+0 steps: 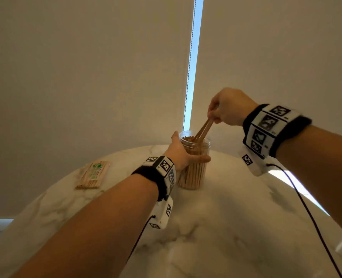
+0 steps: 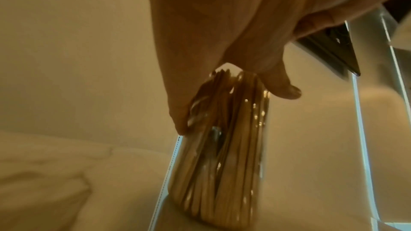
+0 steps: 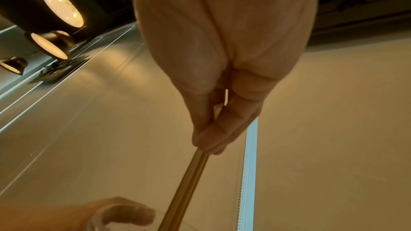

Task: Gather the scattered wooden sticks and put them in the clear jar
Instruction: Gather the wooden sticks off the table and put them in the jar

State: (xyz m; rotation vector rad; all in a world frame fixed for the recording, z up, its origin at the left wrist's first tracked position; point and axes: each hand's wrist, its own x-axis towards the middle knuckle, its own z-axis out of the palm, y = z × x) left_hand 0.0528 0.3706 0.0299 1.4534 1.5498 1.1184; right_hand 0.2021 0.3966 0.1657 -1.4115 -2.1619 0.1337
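Right hand [image 1: 229, 107] pinching sticks [image 1: 203, 130] slanted tips-down into jar [image 1: 194, 163] mouth directly below-left, left hand [image 1: 179, 152] gripping jar upright.

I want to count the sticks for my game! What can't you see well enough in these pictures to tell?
- Sticks in the clear jar: too many and too small in the head view, blurred in the left wrist view; the left hand covers part.
- Sticks pinched in the right hand: they overlap, and the fingers hide their tops.
- Packet on the table: label too small to read.
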